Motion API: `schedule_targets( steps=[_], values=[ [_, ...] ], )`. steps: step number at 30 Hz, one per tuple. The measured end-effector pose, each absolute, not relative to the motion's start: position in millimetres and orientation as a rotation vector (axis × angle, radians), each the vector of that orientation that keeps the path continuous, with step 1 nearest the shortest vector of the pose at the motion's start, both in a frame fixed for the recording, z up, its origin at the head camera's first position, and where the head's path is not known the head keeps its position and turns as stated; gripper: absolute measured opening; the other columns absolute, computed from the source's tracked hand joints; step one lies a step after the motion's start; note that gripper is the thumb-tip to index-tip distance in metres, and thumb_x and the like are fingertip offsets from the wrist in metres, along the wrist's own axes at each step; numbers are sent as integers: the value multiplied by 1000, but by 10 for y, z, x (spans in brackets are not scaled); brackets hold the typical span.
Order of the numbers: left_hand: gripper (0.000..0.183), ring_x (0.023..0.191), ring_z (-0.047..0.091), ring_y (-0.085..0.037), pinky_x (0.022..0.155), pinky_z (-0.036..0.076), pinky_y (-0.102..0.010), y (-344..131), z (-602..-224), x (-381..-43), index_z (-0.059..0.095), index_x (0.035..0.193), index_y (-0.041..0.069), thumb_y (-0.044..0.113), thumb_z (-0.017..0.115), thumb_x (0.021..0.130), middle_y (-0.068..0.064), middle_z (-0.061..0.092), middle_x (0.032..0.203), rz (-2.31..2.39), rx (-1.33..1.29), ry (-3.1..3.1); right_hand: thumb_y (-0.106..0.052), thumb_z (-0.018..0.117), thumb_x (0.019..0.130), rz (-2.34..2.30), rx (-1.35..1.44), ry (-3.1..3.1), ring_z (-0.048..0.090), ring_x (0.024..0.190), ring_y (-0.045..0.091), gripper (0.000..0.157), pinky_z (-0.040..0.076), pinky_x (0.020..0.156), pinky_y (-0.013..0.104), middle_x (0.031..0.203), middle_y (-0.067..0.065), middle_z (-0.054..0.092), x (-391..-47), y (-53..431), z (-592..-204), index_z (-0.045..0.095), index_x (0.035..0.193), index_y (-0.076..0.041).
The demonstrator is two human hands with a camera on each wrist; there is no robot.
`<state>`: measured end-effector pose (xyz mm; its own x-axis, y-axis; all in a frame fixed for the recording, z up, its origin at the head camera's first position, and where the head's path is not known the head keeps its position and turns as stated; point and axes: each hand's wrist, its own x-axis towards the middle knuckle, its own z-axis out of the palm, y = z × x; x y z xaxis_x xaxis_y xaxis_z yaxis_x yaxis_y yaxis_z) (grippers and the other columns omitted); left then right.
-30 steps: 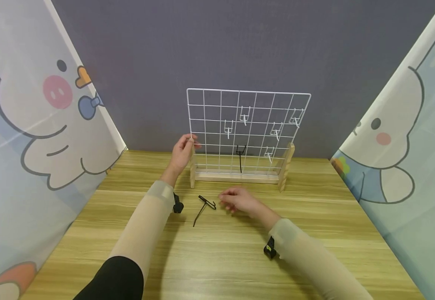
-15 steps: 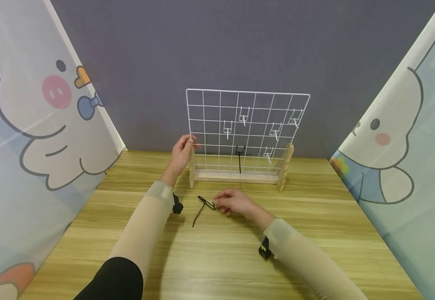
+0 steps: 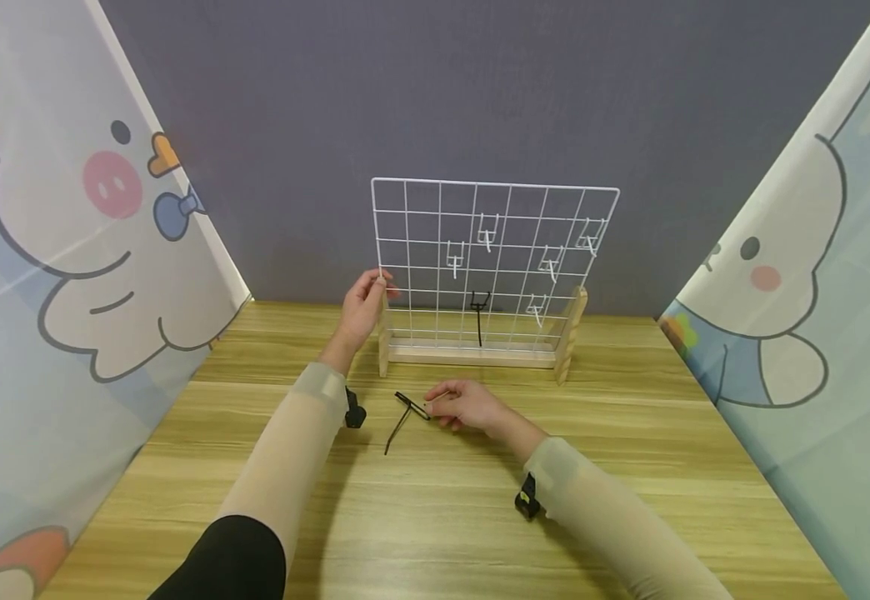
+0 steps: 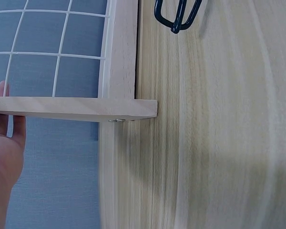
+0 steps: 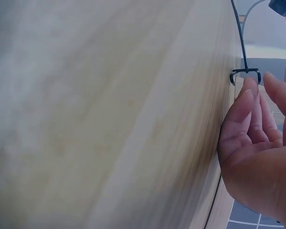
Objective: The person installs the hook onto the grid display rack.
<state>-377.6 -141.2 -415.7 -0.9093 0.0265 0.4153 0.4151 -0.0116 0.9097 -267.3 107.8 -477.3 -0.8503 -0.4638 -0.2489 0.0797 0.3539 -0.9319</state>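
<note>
My left hand (image 3: 363, 310) holds the white wire grid (image 3: 457, 208) at its left edge, by the top of the wooden side post (image 3: 384, 342). In the left wrist view the fingers of this hand (image 4: 5, 157) reach past the wooden post (image 4: 76, 106) to the grid. A black wire hook (image 3: 408, 407) with a long prong lies on the table. My right hand (image 3: 468, 404) has its fingertips right at the hook's right end, palm low over the wood. In the right wrist view the thumb and forefinger of that hand (image 5: 257, 162) stand apart beside the hook (image 5: 246, 70).
Several white hooks (image 3: 552, 265) hang on the grid, mostly toward its right half. One black hook (image 3: 480, 312) hangs low near its middle. A wooden base bar (image 3: 472, 356) joins the posts. A grey panel (image 3: 495, 92) rises behind the table (image 3: 442, 517), with printed cloths at both sides.
My right hand has moved a little left, bringing its fingertips from beside the loose hook up to its right end. The left hand, grid and hooks keep their places.
</note>
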Motion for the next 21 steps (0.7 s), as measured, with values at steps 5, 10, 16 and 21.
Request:
schedule_targets(
  steps=[5,10,16,21],
  values=[
    [37,124,66,-56,124,45,-53,-1409,-4156,-3776,56,137,-12,18,44,119,-33,68,123,-2002,-460,-1993,-21,82,100,-1523,-339,2141,70,81,15,34,58,69,28,102,6,81,-2666,1051,-4770,74,129,-5],
    [38,124,65,-58,123,45,-52,-1412,-4164,-3796,55,136,-13,19,44,119,-30,69,120,-1997,-450,-1991,-18,82,100,-1520,-346,2145,69,78,15,30,57,68,27,97,4,80,-2655,1030,-4753,75,126,-5],
    [39,127,65,-58,125,45,-54,-1417,-4172,-3789,54,138,-13,19,43,119,-31,68,123,-1988,-459,-2017,-18,80,101,-1509,-347,2161,69,79,15,28,58,70,27,98,5,79,-2650,1044,-4750,75,126,-5],
    [39,126,65,-59,124,45,-54,-1414,-4165,-3783,54,139,-13,19,43,119,-33,67,124,-1992,-465,-2016,-18,78,102,-1499,-346,2165,70,81,15,30,58,72,27,100,5,78,-2656,1088,-4759,74,128,-5]
  ],
)
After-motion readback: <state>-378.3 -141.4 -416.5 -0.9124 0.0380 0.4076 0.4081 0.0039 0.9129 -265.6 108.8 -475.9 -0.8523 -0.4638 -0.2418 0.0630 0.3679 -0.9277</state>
